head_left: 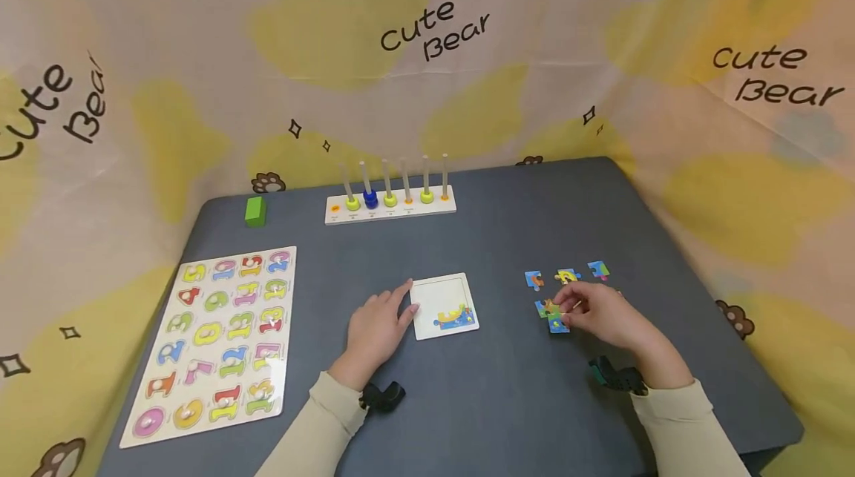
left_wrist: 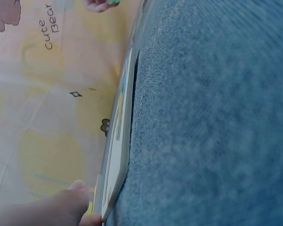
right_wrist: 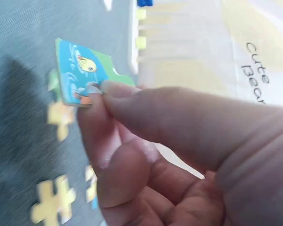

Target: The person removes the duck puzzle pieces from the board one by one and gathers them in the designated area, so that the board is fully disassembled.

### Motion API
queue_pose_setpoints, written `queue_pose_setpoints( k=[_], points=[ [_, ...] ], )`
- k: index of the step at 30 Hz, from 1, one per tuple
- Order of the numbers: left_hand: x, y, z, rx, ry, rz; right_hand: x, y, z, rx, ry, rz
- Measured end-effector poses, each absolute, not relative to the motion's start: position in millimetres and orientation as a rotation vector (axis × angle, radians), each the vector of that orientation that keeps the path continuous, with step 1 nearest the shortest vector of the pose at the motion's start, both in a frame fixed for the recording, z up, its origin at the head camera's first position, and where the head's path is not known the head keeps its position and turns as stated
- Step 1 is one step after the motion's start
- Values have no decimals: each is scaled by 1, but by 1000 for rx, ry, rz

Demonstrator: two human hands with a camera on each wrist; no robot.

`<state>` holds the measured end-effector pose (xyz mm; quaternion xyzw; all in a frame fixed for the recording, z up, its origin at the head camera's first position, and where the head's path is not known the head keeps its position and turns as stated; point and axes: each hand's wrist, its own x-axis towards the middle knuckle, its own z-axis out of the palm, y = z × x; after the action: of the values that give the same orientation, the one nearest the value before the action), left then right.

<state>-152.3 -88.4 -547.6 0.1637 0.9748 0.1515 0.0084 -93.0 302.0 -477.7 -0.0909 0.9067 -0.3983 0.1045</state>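
Note:
Between thumb and fingertips, my right hand (head_left: pixel 606 311) pinches a jigsaw piece (right_wrist: pixel 82 66) with a yellow duckling on blue and a green edge. It is raised above the table in the right wrist view. Other jigsaw pieces lie around that hand, among them an orange-and-blue one (head_left: pixel 534 280), a yellow one (head_left: pixel 568 276) and a blue-green one (head_left: pixel 598 269). My left hand (head_left: pixel 375 327) rests at the left edge of a white puzzle tray (head_left: pixel 430 297), index finger and thumb touching it. Joined pieces (head_left: pixel 456 317) in yellow and blue sit in the tray's lower right corner.
A number puzzle board (head_left: pixel 220 347) lies at the left of the dark table (head_left: pixel 494 403). A green block (head_left: pixel 255 211) stands at the back left. Behind the tray is a white peg stand (head_left: pixel 390 214) with rings. Patterned cloth hangs around the table.

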Motion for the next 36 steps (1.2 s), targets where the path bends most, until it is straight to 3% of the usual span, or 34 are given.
queue_pose_setpoints(
  k=[13,26,36],
  points=[
    [-155,-89,-544,515,3024,483,-82,295,-500,-170,2839,-1062],
    [-152,-90,-543,499,3019,475,-74,283,-504,67,2857,-1007],
    [-152,-90,-545,512,3053,470,-71,280,-505,81,2926,-848]
  ],
)
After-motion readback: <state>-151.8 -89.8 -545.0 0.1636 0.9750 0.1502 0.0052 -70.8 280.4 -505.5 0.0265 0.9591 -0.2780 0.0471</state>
